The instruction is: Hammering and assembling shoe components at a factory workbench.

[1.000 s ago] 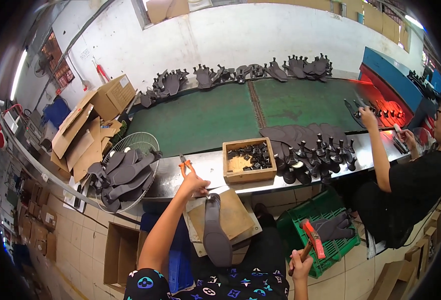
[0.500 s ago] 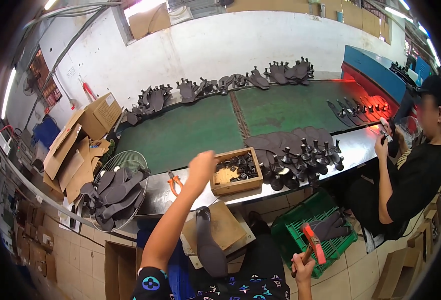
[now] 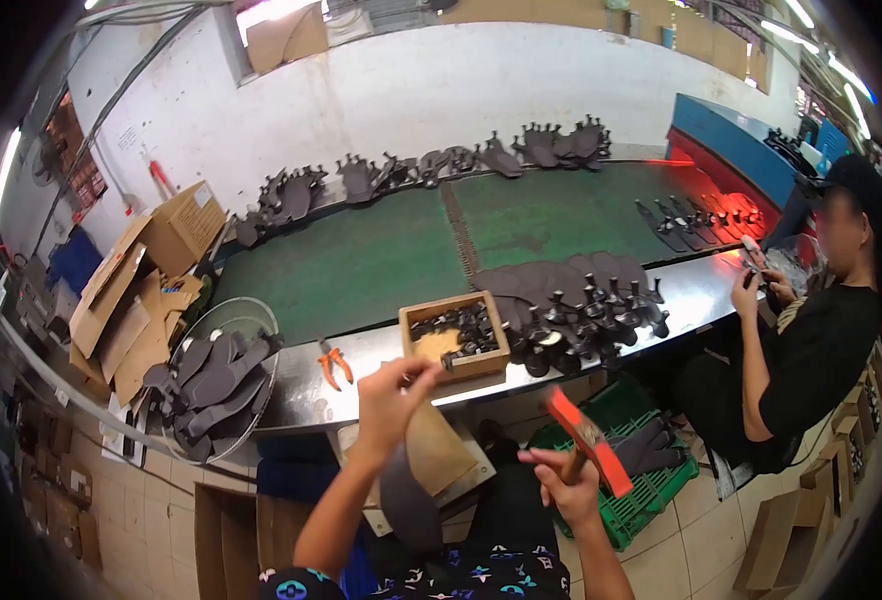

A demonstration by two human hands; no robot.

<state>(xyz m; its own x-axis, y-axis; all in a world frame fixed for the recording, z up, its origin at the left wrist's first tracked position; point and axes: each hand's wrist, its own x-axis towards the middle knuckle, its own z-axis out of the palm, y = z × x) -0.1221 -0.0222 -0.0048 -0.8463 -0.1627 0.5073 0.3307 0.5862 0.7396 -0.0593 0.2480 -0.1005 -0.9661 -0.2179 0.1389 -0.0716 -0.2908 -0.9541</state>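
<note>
My left hand [image 3: 391, 400] is closed, thumb and fingers pinched on a small black piece [image 3: 448, 361] just in front of the wooden box [image 3: 461, 368]. That box holds several small black parts. Below the hand, a dark grey shoe sole [image 3: 408, 505] leans across a wooden block [image 3: 441, 450] by my lap; its far end is hidden behind my hand and wrist. In my right hand [image 3: 568, 487], the wooden handle of a hammer [image 3: 591, 440] with a red-orange head is gripped, raised over the green crate, its index finger stretched toward the left.
Orange-handled pliers [image 3: 335, 366] lie on the metal bench edge [image 3: 291, 395]. A wire basket [image 3: 273, 385] of soles stands left; heeled soles [image 3: 571, 300] are piled right of the box. A green crate [image 3: 651, 500] sits at lower right. A co-worker [image 3: 811, 350] sits right of the green belt [image 3: 351, 255].
My left hand has come down from beside the box toward the sole, fingers now pointing right. My right hand has lifted the hammer and brought it left. The view has shifted slightly.
</note>
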